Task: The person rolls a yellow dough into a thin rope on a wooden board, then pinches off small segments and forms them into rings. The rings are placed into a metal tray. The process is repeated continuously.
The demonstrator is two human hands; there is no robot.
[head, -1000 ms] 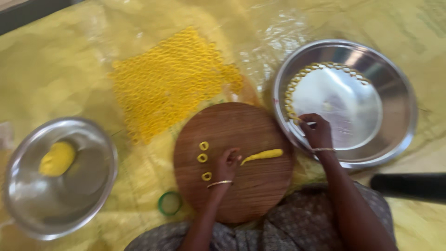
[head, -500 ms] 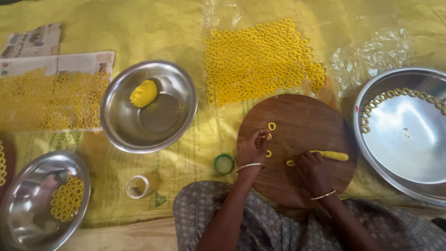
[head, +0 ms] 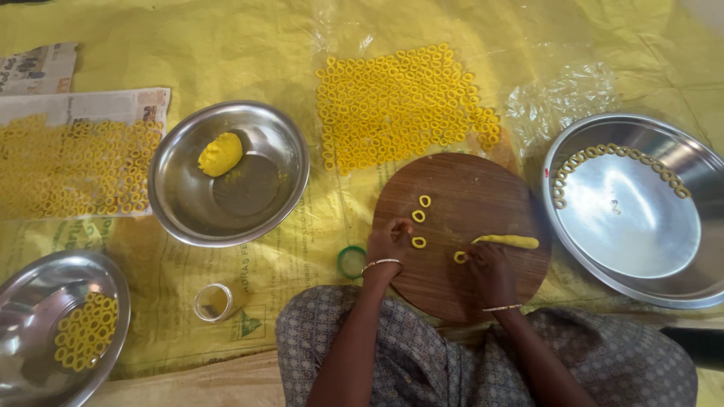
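Fingers (head: 461,258) of right hand (head: 489,273) pinched narrow on a small dough ring (head: 459,257), just off the near end of the yellow dough rope (head: 507,241) lying across the round wooden board (head: 461,234). Left hand (head: 389,243) curled at the board's left edge, fingertips touching or nearly touching the nearest of three finished rings (head: 418,242); whether anything is actually gripped there, cannot tell. Beyond the board, a large patch of rings (head: 400,105) drying on yellow plastic sheet (head: 226,45) spread over the floor; to the right, a wide steel plate (head: 641,286) with a curved row of rings along its far rim; to the left, a steel bowl (head: 181,211) holding a lump of dough (head: 220,154), more rings on newspaper (head: 83,105), and another steel bowl (head: 23,301) with a small pile. Likely risks: soft ring squashed or torn open by too firm a pinch; seam not pressed closed, so ring springs apart; rope smeared or flattened by a passing wrist; finished rings on the board nudged together and stuck.
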